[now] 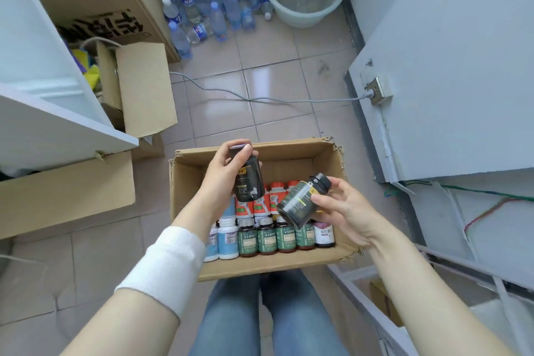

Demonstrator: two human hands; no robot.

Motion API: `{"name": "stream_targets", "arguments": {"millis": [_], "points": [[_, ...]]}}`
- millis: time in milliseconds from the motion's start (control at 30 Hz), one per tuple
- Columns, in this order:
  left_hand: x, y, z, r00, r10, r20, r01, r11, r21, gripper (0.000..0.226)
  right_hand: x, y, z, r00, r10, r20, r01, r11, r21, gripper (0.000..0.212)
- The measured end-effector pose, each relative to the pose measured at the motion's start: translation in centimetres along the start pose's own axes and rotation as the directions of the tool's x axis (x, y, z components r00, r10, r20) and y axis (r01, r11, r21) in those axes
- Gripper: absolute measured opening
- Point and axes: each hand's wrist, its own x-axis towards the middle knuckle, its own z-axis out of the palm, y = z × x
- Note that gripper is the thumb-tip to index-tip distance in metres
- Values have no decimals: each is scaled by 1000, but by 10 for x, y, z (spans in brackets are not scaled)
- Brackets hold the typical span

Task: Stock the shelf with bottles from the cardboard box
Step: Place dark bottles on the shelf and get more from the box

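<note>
Beige tiled floor [268, 87] with a grey cable [303, 101] running to a socket [378, 89] on the pale wall [462, 66]; water bottles [208, 6] beside a bucket [289, 13].

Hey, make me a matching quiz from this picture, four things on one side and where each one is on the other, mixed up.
Things: 1 upright dark bottle; 2 tilted dark bottle; 3 green-label bottles; 4 water bottles.
Places: A standing in the cardboard box; B on the floor beside the bucket; C in the right hand; D in the left hand.
Pairs: 1-D, 2-C, 3-A, 4-B.
</note>
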Motion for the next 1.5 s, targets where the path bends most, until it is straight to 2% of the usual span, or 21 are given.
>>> {"name": "stream_targets", "arguments": {"millis": [67,100,200,333,433,567,700,833,967,1133,1233,1333,1433,1500], "points": [[-24,20,5,998,36,41,-36,999,-8,6,-32,6,7,996,-29,79,17,989,148,86],[-37,29,9,997,49,64,-48,999,-13,7,-48,9,11,994,-57,89,38,979,201,89],[-81,55,19,984,56,169,-58,998,3,13,-101,21,32,987,-160,24,142,927,347,69],[-141,76,24,934,32,355,-40,999,14,28,-171,54,67,942,-250,-225,324,856,403,31],[-190,90,29,879,19,476,-32,999,18,22,-222,83,91,922,-264,-284,377,784,493,34],[-259,104,48,753,73,654,-121,992,29,16,-297,112,103,898,-328,-293,439,622,649,43],[-343,116,81,566,125,815,-254,967,28,17,-381,136,94,845,-412,-340,533,602,595,41],[-445,122,117,313,146,938,-397,918,-10,41,-469,162,72,714,-523,-465,700,550,456,54],[-565,101,159,145,163,976,-473,878,-76,19,-577,208,47,545,-639,-543,836,463,295,45],[-721,58,216,-51,149,987,-471,868,-156,19,-719,290,12,349,-701,-621,915,399,64,35],[-797,24,249,-126,98,987,-460,876,-146,18,-790,335,-16,230,-690,-686,924,376,-68,36],[-852,-9,280,-190,9,982,-521,847,-109,21,-850,366,-45,109,-680,-725,945,297,-136,59],[-887,-39,315,-224,-73,972,-597,798,-78,27,-898,386,-78,43,-622,-782,941,288,-177,63],[-904,-56,339,-219,-84,972,-653,753,-82,31,-922,392,-99,2,-607,-795,938,277,-209,71]]}}
